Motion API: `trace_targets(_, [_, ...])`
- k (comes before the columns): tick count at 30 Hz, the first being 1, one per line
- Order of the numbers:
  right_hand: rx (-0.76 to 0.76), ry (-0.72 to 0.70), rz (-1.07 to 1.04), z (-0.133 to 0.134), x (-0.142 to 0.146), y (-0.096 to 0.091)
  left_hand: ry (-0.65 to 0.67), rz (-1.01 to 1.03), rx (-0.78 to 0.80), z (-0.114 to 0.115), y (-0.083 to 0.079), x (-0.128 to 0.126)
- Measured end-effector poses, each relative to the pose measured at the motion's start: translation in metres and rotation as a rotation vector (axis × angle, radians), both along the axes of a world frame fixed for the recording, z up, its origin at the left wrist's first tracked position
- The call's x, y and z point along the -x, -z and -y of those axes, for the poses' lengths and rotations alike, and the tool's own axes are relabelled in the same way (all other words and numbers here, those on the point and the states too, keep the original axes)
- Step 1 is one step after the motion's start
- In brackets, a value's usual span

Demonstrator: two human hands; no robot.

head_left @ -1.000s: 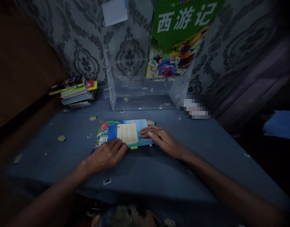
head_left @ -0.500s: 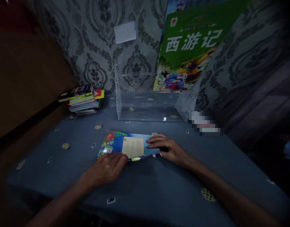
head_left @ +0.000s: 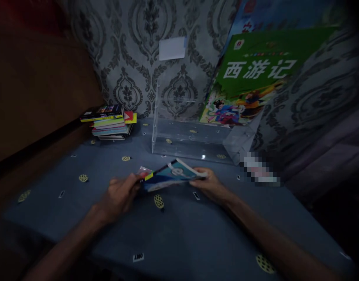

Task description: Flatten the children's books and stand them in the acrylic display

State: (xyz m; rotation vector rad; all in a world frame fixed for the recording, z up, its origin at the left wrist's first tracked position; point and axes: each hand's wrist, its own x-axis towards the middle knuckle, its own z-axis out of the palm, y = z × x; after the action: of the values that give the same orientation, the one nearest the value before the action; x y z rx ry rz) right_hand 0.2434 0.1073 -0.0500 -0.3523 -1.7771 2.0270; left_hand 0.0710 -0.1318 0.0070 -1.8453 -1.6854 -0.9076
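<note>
A thin book with a blue cover is held tilted above the table, between both hands. My left hand is closed on its left end, by a yellow label on the spine. My right hand pinches the opposite end, thumb and fingers on either side. Behind the book stands a clear acrylic rack. A green book with large white characters leans in the rack's upper right, in front of a blue book.
A stack of books sits at the back left of the table, which has a patterned grey-blue cloth. A white card is at the rack's upper left. Right of the rack lies a blurred-out item. Patterned wallpaper rises behind.
The book has come up off the table and turned, so another side of its cover shows. My right hand now grips its end rather than resting on top. The view has shifted slightly.
</note>
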Motion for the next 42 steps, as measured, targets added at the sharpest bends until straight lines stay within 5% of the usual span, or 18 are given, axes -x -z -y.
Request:
trace_targets(4, [0.136,-0.091,-0.028,0.022,0.021,0.002,-0.104,0.24,-0.052,-0.005,-0.014,0.005])
trace_targets(9, [0.016,-0.081,-0.007,0.033,0.023,-0.006,-0.123,0.762,-0.163,-0.027,-0.016,0.003])
trace_targets(14, [-0.082,0.037,0.121,0.038,0.008,-0.028,-0.086,1.433,-0.204,-0.05,0.01,0.005])
trace_targets(16, [-0.081,0.019,0.182,0.043,0.005,-0.029,-0.174,1.49,-0.098,-0.053,0.026,0.012])
trace_targets(21, [0.062,-0.022,0.32,0.053,0.006,-0.014,-0.272,1.263,0.266,-0.052,0.049,0.036])
trace_targets(32, [0.045,0.038,0.353,0.047,0.007,-0.002,-0.401,0.641,0.694,-0.058,0.03,0.054])
trace_targets(37, [-0.294,0.124,0.441,0.031,0.002,0.002,-0.571,0.16,0.794,-0.055,0.021,0.037])
trace_targets(42, [-0.98,0.332,0.454,0.029,0.01,-0.012,-0.375,-0.015,0.641,-0.071,0.032,0.032])
